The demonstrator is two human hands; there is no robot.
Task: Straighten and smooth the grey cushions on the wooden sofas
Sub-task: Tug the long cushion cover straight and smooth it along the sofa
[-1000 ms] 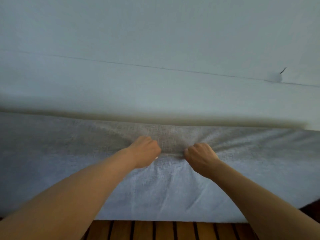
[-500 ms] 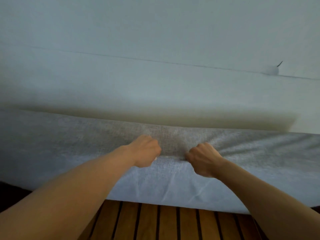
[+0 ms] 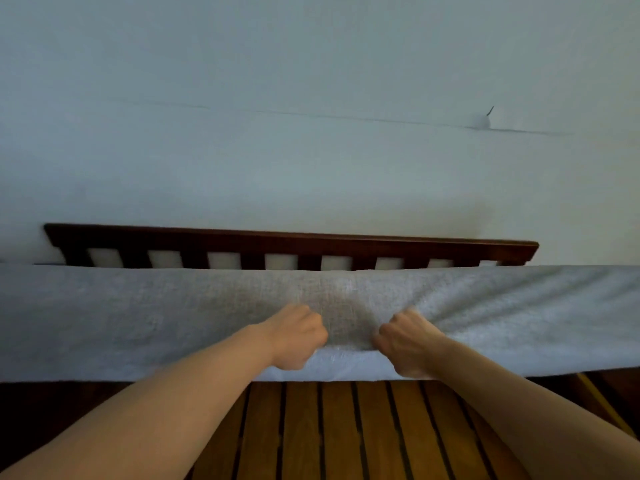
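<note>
A long grey cushion [image 3: 138, 317] stretches across the whole width of the view, raised off the slatted wooden seat [image 3: 311, 431] of the sofa. My left hand [image 3: 294, 337] and my right hand [image 3: 408, 344] each grip a bunch of its fabric near the middle, fists close together. The cloth between and to the right of the fists is pulled into creases. Behind the cushion's top edge the dark wooden slatted backrest [image 3: 284, 240] of the sofa shows.
A pale wall [image 3: 311, 98] fills the upper half, with a thin line and a small mark [image 3: 483, 121] at the right. Dark floor or frame shows at both lower corners beside the seat slats.
The cushion has come down and toward me with both fists, uncovering the sofa's slatted backrest behind it and more of the seat slats beneath. Both grips have stayed the same.
</note>
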